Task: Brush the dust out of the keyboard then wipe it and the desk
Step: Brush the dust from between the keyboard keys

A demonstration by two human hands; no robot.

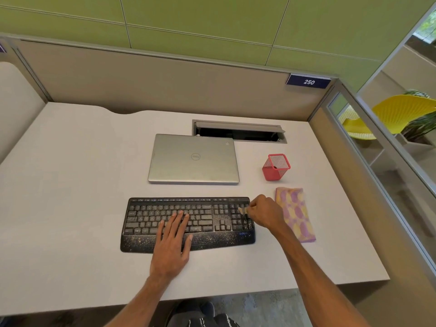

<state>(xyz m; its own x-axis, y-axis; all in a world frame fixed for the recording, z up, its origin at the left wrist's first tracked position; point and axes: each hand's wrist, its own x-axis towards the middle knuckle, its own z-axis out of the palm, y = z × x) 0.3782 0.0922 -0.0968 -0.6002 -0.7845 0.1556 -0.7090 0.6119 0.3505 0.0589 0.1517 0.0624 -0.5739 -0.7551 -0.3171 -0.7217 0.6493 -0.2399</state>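
So the keyboard point(151, 218) sat in the middle of the desk point(82, 185), just in front of a closed laptop point(193, 159), and it was properly gritty, with pale specks all over the keys and the palm rest. The left hand point(173, 241) lay flat on the letter keys with its fingers straight, pinning the board down. The right hand point(265, 214) had its fingers curled, pinching a small pale brush point(243, 210) over the number pad at the right end. My worry: the folded cloth point(296, 213) lay just beside that end, so any stroke flicked rightwards would probably dump the dust straight onto the thing meant for wiping later. Flicking away from the body could send grit toward the laptop or the open cable hatch point(238, 132). The flat palm could also grind specks into the keys. The keyboard's long axis ran left to right, parallel to the desk's front edge, palm rest toward the person, number pad on the right. The brush tip seemed to point left onto the keys, but it was too small and blurry to be sure.
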